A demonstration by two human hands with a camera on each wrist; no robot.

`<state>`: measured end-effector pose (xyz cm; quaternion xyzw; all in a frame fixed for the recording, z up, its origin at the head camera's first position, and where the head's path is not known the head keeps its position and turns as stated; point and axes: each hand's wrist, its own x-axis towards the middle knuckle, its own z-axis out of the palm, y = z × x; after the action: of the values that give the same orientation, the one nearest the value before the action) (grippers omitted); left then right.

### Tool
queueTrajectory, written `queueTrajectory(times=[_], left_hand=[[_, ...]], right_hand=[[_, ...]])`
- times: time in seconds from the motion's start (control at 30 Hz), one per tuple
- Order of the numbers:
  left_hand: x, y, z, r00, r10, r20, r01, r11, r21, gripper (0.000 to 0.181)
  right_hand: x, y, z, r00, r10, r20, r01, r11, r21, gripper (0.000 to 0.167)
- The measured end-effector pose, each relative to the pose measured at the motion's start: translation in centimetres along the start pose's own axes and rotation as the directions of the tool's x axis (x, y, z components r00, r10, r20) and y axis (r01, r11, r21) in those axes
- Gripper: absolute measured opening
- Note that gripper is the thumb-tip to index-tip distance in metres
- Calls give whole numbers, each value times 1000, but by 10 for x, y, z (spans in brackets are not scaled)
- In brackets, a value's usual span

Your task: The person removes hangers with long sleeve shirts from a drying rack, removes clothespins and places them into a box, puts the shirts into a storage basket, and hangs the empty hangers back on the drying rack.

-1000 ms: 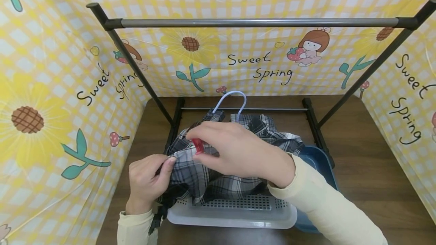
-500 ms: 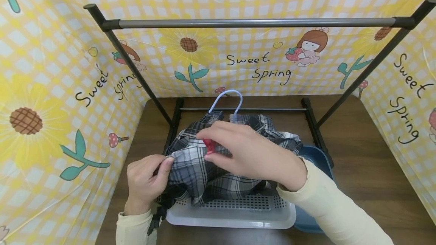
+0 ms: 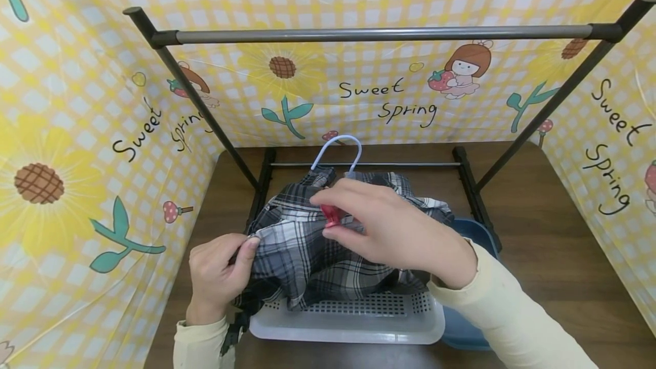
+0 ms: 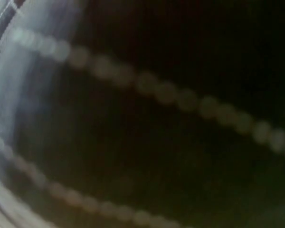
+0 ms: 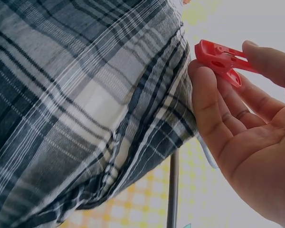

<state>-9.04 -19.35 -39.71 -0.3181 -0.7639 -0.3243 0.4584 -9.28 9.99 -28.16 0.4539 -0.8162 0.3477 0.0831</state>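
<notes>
My left hand (image 3: 221, 272) grips the edge of a grey-and-black plaid shirt (image 3: 287, 241) and holds it out to the left. Between the thumb and fingers of my right hand (image 3: 381, 224) is a red clothespin (image 5: 223, 61), also seen from above in the head view. That hand is over the middle of the shirt; in the right wrist view the clothespin is beside the cloth, not clamped on it. A pale blue hanger (image 3: 335, 140) shows its hook above the shirt's collar; its arms are hidden by cloth. Dark, blurred fabric (image 4: 133, 142) fills the left wrist view.
Beneath the shirt lies a white perforated plastic basket (image 3: 348, 332). A blue basin (image 3: 463, 323) sits partly under it at the right. Behind them stands a rack with a metal top bar (image 3: 384, 34) and black side posts, on a brown wood-grain table (image 3: 543, 266).
My right hand has moved to the right along the shirt with the clothespin still pinched. My left hand keeps its grip on the shirt's edge and has barely shifted.
</notes>
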Motion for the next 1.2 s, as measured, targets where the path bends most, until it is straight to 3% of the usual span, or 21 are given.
queueTrajectory(times=[0.3, 0.47, 0.6, 0.8, 1.2], left_hand=[[0, 0, 0, 1000, -5, 6, 5, 1000, 2, 51], [-1, 0, 0, 1000, -3, 4, 3, 1000, 6, 51], [-1, 0, 0, 1000, -6, 5, 6, 1000, 5, 51], [-2, -1, 0, 1000, -10, 7, 10, 1000, 3, 51], [-4, -3, 0, 1000, -12, 16, 12, 1000, 5, 51]], right_hand=[[-10, 7, -12, 998, 56, -42, -53, 996, 75, 40], [-17, 12, -18, 988, 142, -54, -133, 981, 141, 42], [-23, 15, -24, 975, 215, -54, -197, 952, 235, 41], [-30, 20, -29, 950, 309, -42, -264, 869, 417, 33], [-42, 30, -31, 910, 409, -68, -345, 838, 423, 33]])
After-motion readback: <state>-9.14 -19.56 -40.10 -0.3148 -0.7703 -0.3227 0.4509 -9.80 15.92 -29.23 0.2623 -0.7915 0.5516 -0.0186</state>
